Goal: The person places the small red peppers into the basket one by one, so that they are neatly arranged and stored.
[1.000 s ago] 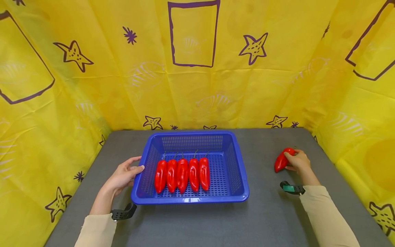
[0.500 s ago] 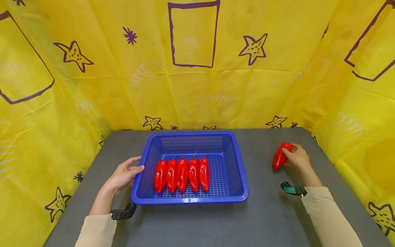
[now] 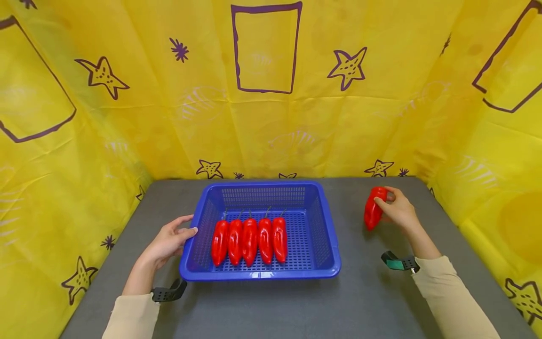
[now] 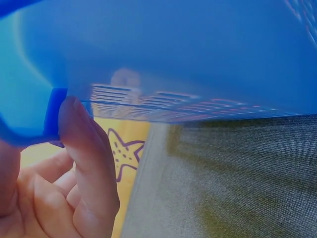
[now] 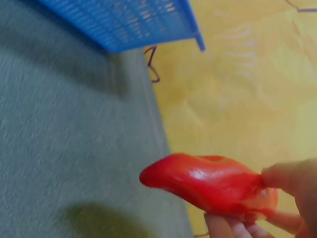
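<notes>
Near the table's right side my right hand pinches a glossy red chili pepper by its upper end, the pointed tip hanging downward. In the right wrist view this chili pepper is off the table, its shadow apart from it; thumb and fingers grip its thick end. A blue plastic basket with slotted walls stands at the middle. Several red chili peppers lie side by side inside it, stems toward the back. My left hand holds the basket's left rim, thumb on top, seen from below in the left wrist view.
The dark grey table reaches back to a yellow printed cloth, which also hangs along both sides. Bare tabletop lies between the basket and my right hand. A black strap mount sits at the right wrist, another at the left.
My right hand has moved a little left and back, raising the chili pepper and turning it more upright. The left hand and the basket have stayed in place.
</notes>
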`<action>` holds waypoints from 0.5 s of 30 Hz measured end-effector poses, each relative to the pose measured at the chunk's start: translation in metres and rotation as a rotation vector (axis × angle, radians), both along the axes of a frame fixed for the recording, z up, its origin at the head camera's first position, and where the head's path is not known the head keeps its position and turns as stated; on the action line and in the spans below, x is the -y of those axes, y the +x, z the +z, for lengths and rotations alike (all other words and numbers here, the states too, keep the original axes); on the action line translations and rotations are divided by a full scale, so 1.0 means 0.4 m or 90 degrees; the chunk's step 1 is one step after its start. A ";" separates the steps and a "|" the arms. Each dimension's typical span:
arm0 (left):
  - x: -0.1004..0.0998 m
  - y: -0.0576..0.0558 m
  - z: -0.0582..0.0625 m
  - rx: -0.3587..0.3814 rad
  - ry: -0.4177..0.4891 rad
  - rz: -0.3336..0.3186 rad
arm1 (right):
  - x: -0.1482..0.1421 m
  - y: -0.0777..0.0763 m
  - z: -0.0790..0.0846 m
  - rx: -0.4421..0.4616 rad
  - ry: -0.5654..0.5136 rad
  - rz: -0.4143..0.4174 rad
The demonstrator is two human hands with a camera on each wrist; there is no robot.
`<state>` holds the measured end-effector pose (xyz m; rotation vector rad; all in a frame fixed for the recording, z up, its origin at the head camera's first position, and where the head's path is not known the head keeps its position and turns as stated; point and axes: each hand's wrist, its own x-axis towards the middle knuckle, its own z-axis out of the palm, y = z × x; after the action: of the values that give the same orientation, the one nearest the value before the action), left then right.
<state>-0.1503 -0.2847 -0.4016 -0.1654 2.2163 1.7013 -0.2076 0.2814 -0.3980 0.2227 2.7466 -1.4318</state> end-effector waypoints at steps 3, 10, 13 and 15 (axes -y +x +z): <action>-0.001 -0.001 0.001 -0.003 0.000 -0.003 | 0.015 0.001 0.018 -0.016 0.020 0.022; -0.004 -0.004 0.005 -0.003 -0.013 -0.007 | 0.058 0.002 0.066 -0.035 0.041 0.075; -0.003 -0.004 0.007 -0.003 -0.019 -0.007 | 0.079 0.003 0.083 -0.040 0.033 0.103; -0.002 -0.003 0.008 -0.003 -0.024 -0.007 | 0.091 0.003 0.091 -0.051 0.037 0.118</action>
<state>-0.1515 -0.2840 -0.3983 -0.1599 2.2500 1.6560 -0.2062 0.2450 -0.3614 -0.0866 2.7865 -1.3444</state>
